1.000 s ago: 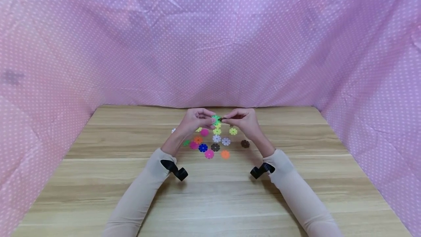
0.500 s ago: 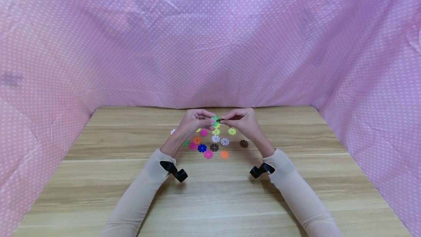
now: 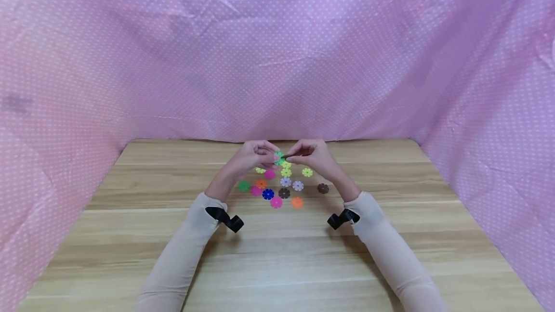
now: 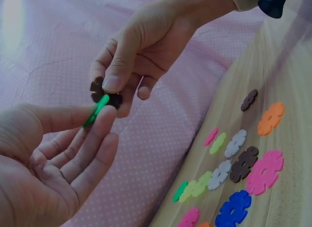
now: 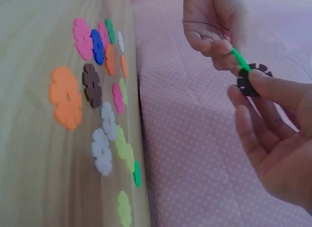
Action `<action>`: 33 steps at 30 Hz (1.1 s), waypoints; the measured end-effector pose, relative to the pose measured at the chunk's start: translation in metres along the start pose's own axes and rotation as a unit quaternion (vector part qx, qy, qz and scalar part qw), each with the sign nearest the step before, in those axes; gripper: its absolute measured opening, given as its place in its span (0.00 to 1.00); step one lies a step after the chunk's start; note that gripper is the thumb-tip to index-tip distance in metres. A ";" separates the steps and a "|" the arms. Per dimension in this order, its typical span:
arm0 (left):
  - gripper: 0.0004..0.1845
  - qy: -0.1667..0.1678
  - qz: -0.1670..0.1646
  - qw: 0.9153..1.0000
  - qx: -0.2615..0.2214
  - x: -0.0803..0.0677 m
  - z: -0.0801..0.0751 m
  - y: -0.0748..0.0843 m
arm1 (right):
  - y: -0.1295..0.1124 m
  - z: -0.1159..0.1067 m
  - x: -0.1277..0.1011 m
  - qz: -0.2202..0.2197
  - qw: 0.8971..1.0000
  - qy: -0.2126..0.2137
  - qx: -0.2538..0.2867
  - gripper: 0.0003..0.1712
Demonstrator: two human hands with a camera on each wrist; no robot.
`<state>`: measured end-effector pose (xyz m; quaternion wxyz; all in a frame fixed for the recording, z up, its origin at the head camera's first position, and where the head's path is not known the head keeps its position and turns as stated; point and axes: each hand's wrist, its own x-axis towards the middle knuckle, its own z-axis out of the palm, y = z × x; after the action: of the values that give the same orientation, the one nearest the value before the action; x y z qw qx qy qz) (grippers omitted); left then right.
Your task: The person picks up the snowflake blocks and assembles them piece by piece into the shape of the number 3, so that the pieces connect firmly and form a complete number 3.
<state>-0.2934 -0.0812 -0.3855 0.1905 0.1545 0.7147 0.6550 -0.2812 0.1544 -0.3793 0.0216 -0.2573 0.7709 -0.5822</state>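
My left hand [image 3: 253, 159] pinches a bright green notched plastic disc [image 4: 100, 108] between thumb and fingers. A dark brown notched disc [image 4: 97, 85] is pinched by my right hand [image 3: 315, 159], thumb on its face. In both wrist views the two discs meet crosswise at their edges, the green one seen nearly edge-on against the brown one [image 5: 247, 84]. Both hands are raised over the far part of the table. Below them lie loose discs of the same kind, among them a yellow [image 3: 307, 172], a blue [image 3: 268, 194] and a white one [image 3: 297, 185].
More discs lie flat on the wooden table [image 3: 277, 264]: pink [image 3: 276, 201], orange [image 3: 297, 202], brown [image 3: 323, 188] and green [image 3: 244, 185]. A pink dotted cloth [image 3: 277, 61] hangs behind the table and along both sides.
Both hands, still holding the discs, have shifted a little left and up. A green disc at the left of the pile, partly hidden before, shows more fully now.
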 end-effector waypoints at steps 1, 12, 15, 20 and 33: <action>0.13 -0.004 -0.005 1.000 0.003 0.000 -0.001 -0.001 | 0.000 -0.002 0.001 0.008 1.000 -0.015 -0.003 0.06; 0.12 -0.014 -0.026 0.999 0.028 0.002 -0.005 -0.006 | 0.000 -0.035 0.000 0.063 0.980 -0.156 -0.110 0.12; 0.12 -0.013 -0.024 0.999 0.028 0.002 -0.006 -0.007 | 0.006 -0.044 -0.005 0.062 0.969 -0.195 -0.141 0.14; 0.13 -0.015 -0.019 0.999 0.025 0.001 -0.009 -0.008 | 0.020 -0.059 -0.015 0.062 0.952 -0.237 -0.184 0.14; 0.11 0.000 -0.023 1.000 -0.021 0.004 -0.006 -0.014 | 0.048 -0.067 -0.034 0.114 0.934 -0.261 -0.217 0.18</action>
<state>-0.2998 -0.0862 -0.3996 0.2089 0.1338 0.7041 0.6653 -0.2917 0.2377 -0.4106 0.2320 -0.3086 0.8701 -0.3063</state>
